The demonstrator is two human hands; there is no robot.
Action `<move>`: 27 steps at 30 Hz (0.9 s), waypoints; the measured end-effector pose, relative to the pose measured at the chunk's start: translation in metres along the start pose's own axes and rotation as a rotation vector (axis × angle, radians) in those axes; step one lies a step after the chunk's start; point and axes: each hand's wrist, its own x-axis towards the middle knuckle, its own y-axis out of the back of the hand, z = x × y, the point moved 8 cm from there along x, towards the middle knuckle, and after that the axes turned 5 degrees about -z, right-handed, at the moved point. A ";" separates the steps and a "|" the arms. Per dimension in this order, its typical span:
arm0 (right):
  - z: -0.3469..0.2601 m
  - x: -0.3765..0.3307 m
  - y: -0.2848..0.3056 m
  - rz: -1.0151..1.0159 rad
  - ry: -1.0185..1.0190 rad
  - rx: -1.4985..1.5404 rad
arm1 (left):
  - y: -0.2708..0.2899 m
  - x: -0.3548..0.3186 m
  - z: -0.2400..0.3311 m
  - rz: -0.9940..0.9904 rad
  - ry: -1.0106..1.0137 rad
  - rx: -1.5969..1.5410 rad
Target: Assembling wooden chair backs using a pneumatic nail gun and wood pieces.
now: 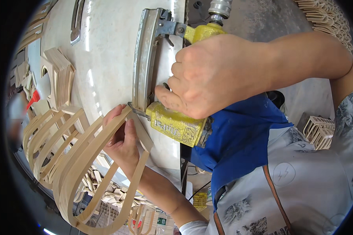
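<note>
My right hand (211,76) is wrapped round the handle of a yellow pneumatic staple gun (176,126) with a long metal magazine (142,55). The gun's nose meets, or nearly meets, the upper end of a pale wooden frame of bent U-shaped strips (68,192); exact contact is hard to tell. Close to that nose, my left hand (126,147) grips the frame's end, its thumb and fingers on either side of the wood. A short flat wooden piece (144,135) joins the frame's strips beside this hand. Part of the left hand's fingers is hidden behind the wood.
A pale metal worktop (106,51) lies beneath. On it are stacked wooden panels (64,78), more bent frames (39,156) and a slotted metal piece (77,19). Wooden loops (329,21) are piled at upper right. An air fitting (220,8) joins the gun. Wood offcuts (113,194) lie below.
</note>
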 end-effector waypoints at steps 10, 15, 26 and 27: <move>0.000 0.001 -0.004 -0.015 0.003 0.010 | -0.002 0.000 0.005 -0.026 -0.005 0.025; -0.002 0.005 -0.005 -0.052 0.000 0.018 | 0.004 -0.012 -0.003 0.091 0.120 -0.218; -0.020 -0.025 0.057 -0.056 -0.424 0.778 | 0.030 -0.174 -0.010 0.602 0.002 -0.378; -0.025 -0.028 0.056 0.003 -0.446 0.961 | 0.020 -0.198 -0.017 0.632 -0.027 -0.375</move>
